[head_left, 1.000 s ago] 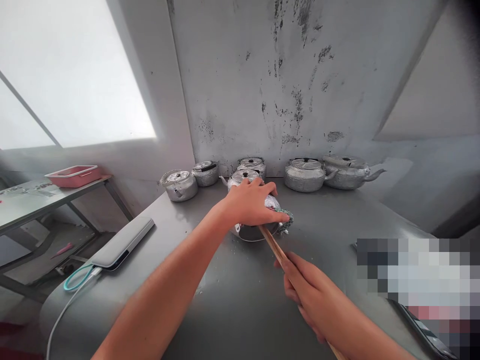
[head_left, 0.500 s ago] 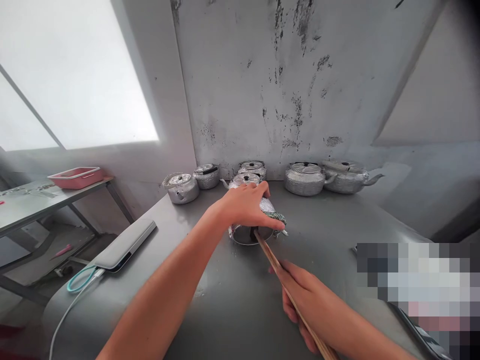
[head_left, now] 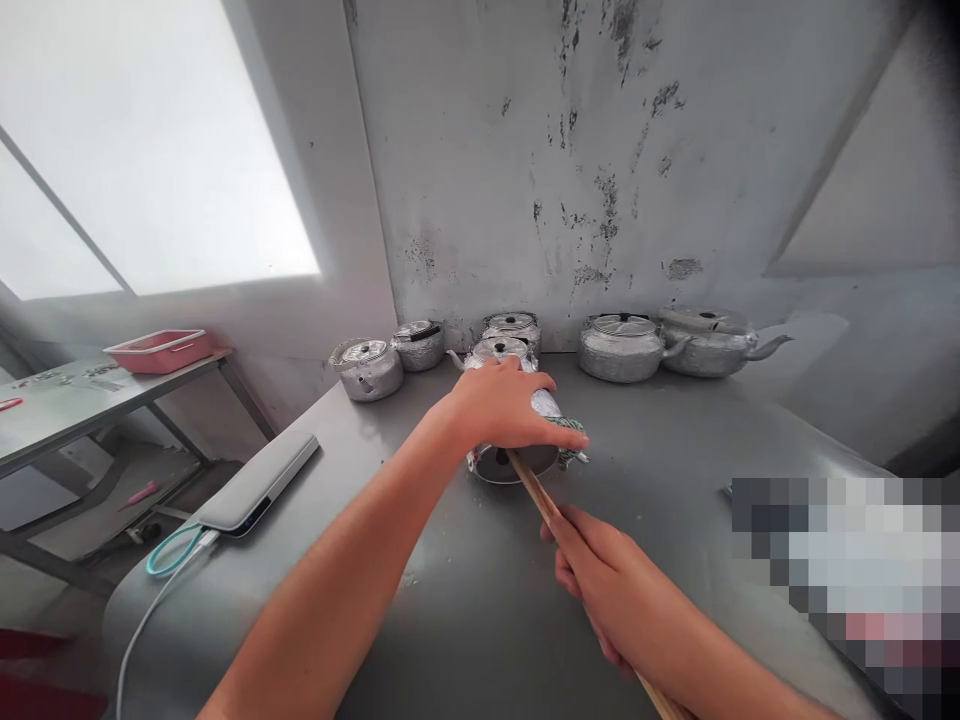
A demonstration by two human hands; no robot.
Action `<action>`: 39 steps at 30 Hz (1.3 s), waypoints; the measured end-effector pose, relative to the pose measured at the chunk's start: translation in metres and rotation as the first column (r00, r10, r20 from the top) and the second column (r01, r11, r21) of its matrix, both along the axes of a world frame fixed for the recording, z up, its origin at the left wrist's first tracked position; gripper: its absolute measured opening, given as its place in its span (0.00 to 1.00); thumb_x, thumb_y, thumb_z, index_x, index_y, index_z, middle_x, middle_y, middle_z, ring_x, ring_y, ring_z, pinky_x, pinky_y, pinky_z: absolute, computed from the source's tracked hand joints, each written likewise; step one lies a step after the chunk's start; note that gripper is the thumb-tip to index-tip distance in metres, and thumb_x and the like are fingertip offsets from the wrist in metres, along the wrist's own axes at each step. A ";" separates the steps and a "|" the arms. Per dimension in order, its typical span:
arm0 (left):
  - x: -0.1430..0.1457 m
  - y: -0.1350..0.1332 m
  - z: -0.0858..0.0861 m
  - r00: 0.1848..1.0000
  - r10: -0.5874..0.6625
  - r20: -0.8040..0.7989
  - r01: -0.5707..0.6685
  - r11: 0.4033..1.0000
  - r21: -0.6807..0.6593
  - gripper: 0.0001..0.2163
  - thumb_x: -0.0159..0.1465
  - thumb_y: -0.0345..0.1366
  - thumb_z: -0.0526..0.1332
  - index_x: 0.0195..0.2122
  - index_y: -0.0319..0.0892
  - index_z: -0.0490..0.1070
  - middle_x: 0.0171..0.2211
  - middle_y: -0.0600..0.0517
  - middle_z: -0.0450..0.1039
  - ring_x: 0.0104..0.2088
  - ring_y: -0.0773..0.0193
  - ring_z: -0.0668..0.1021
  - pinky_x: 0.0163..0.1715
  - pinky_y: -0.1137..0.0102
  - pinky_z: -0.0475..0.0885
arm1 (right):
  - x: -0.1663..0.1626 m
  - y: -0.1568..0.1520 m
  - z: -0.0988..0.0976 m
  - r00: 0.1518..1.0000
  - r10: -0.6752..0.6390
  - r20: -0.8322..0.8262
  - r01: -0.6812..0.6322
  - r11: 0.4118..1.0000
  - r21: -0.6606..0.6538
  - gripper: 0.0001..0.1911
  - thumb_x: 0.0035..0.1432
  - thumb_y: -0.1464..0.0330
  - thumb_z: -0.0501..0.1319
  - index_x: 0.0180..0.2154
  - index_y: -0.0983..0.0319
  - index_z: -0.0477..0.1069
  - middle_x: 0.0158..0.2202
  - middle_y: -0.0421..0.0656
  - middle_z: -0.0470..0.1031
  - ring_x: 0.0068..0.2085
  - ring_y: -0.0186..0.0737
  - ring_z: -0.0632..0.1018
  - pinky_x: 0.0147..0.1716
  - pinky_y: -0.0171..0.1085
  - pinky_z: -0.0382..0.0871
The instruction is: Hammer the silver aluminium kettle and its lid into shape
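My left hand [head_left: 502,410] is closed over a small metal kettle [head_left: 517,462] lying on its side on the steel table [head_left: 465,600], its open mouth facing me. A green-patterned handle wrap [head_left: 574,445] shows by my fingertips. My right hand [head_left: 600,570] grips a wooden stick [head_left: 536,490], whose far end reaches into the kettle's mouth.
Several metal kettles [head_left: 622,347] stand in a row against the stained wall. A flat grey device [head_left: 255,485] with a teal cable [head_left: 169,550] lies at the table's left edge. A side table with a pink tray [head_left: 159,350] is at left. A blurred patch covers the right.
My right hand drew the stick back slightly, then pushed it into the kettle again. My left hand stayed on the kettle. The view shifted a little.
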State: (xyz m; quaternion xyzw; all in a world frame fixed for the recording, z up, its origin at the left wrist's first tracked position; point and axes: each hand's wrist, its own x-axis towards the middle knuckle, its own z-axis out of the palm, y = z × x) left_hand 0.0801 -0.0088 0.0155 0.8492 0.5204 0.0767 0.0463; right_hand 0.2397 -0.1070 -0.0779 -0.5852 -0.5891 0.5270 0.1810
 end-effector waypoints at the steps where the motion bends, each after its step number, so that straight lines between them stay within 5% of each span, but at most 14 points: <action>1: 0.001 -0.001 0.000 1.000 0.005 -0.005 -0.005 1.000 0.004 0.41 0.51 0.75 0.53 0.60 0.56 0.68 0.59 0.45 0.66 0.58 0.43 0.68 0.54 0.51 0.68 | 0.001 -0.002 -0.002 1.000 -0.002 0.001 0.002 1.000 -0.011 0.21 0.71 0.52 0.40 0.37 0.56 0.62 0.27 0.33 0.58 0.16 0.27 0.60 0.10 0.28 0.57; 22: 0.011 -0.006 -0.001 0.998 0.049 -0.040 -0.047 0.998 0.032 0.40 0.53 0.73 0.54 0.60 0.54 0.69 0.59 0.44 0.66 0.58 0.42 0.68 0.54 0.51 0.67 | 0.002 -0.001 0.009 0.994 -0.068 -0.083 0.065 0.997 -0.043 0.18 0.72 0.53 0.40 0.40 0.56 0.59 0.27 0.31 0.57 0.15 0.26 0.58 0.10 0.27 0.56; 39: 0.008 -0.007 -0.001 0.999 0.049 -0.019 -0.049 0.999 0.015 0.39 0.53 0.72 0.55 0.59 0.55 0.67 0.57 0.45 0.67 0.58 0.43 0.68 0.52 0.53 0.69 | 0.003 -0.002 -0.001 0.993 -0.071 -0.098 0.064 0.995 -0.077 0.17 0.71 0.53 0.41 0.45 0.56 0.59 0.27 0.31 0.57 0.15 0.26 0.58 0.10 0.29 0.56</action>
